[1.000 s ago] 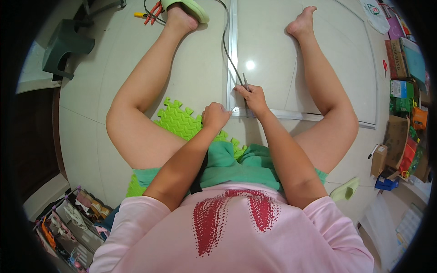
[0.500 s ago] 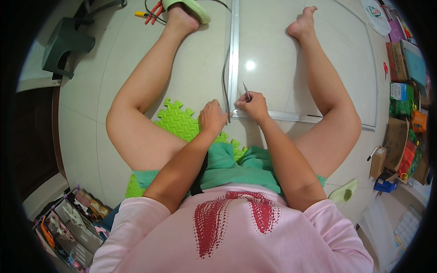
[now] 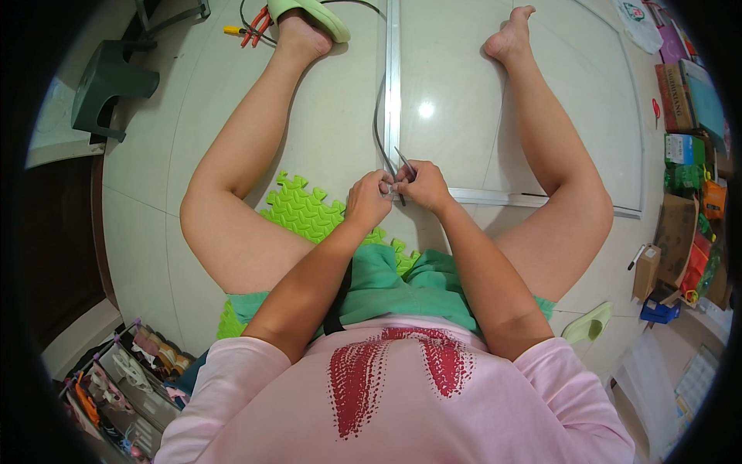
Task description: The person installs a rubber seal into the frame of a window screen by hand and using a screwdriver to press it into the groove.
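Observation:
Both my hands are together over the near left corner of a silver metal frame (image 3: 393,85) that lies on the floor. My right hand (image 3: 427,187) is closed around a slim pointed metal tool (image 3: 401,157), its tip pointing up and away; the tool's exact kind does not show. A dark thin cord (image 3: 377,124) runs along the left bar of the frame down to my fingers. My left hand (image 3: 368,199) pinches this cord close to its near end, which sticks out below the fingertips. My fingers partly hide the frame's corner.
A green foam mat (image 3: 305,209) lies under my left leg. Red-handled pliers (image 3: 253,31) are by my left foot. A dark green stool (image 3: 112,85) stands at far left. Boxes (image 3: 676,240) line the right side, near a loose slipper (image 3: 589,322).
My left hand has moved right and up to meet my right hand, with the cord's near end now between them. My right hand has shifted slightly left and down, still holding the tool.

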Demonstrator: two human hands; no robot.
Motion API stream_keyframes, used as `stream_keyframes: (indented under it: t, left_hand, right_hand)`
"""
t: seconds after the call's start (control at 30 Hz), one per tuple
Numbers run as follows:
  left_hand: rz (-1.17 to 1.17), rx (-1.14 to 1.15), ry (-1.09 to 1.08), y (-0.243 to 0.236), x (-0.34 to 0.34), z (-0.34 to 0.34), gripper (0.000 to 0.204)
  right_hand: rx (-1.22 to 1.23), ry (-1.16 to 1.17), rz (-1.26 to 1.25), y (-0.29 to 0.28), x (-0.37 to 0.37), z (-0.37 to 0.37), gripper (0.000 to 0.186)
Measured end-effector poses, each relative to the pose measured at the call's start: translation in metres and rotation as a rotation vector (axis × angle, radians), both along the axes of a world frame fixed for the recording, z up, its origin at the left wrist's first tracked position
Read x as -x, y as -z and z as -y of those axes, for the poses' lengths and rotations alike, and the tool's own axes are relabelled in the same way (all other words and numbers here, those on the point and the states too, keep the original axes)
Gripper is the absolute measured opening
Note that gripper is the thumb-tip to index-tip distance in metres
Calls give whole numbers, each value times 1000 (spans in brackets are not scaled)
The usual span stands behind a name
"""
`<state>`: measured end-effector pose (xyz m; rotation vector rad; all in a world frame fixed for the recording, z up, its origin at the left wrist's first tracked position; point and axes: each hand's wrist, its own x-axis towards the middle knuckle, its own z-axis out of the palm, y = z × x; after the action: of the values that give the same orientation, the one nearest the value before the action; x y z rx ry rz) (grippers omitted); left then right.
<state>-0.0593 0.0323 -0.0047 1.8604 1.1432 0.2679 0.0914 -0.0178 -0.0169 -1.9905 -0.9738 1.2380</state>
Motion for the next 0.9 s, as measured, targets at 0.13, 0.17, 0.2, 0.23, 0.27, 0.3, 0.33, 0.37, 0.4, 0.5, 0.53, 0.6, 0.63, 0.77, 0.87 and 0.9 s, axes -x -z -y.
stream_keyframes:
  t: [0.13,0.17,0.2,0.23,0.27,0.3,0.33,0.37,0.4,0.5,0.53,0.6,0.63,0.77,0.87,0.9]
  left_hand:
    - [-15,-9,13,1,-3,-3,15]
    - [4,-42,23,4,-2,-4,14]
    - [2,-39,21,4,-1,-5,14]
    - [-20,-27,22,5,-1,-5,13]
    - [-42,-16,23,5,0,-6,12]
    - [-42,-11,23,4,-2,-6,12]
    - [-50,5,25,3,-4,-7,12]
    - [-59,21,26,2,-5,-7,11]
    - [-60,25,25,1,-5,-7,11]
    - [-83,43,23,1,-5,-8,11]
    - [-87,42,23,2,-5,-8,11]
    - [-92,45,24,2,-5,-8,11]
    - [-104,34,28,2,-6,-8,11]
    - [-155,87,52,-6,-8,-10,8]
    - [-138,27,40,-1,-6,-8,10]
    - [-139,28,43,-1,-7,-8,10]
  right_hand:
    - [-37,23,-59,7,-2,1,22]
    - [-38,22,-60,8,-3,2,22]
    - [-58,156,-218,2,-3,1,19]
    - [-77,290,-377,-4,-2,0,17]
    - [-135,380,-380,-10,0,-3,14]
    - [-131,381,-379,-10,-2,-3,14]
    - [-154,428,-417,-9,-5,-5,14]
    - [-177,474,-456,-8,-7,-8,14]
    - [-162,458,-460,-7,-9,-10,13]
    - [-121,394,-353,-1,-6,-13,12]
    - [-118,393,-354,1,-6,-14,12]
    - [-126,385,-302,4,-4,-14,13]
    - [-124,385,-302,4,-4,-14,13]
    - [-113,324,-226,3,-4,-14,13]
    - [-107,303,-228,-1,-2,-14,12]
    - [-111,311,-260,-1,-2,-14,12]
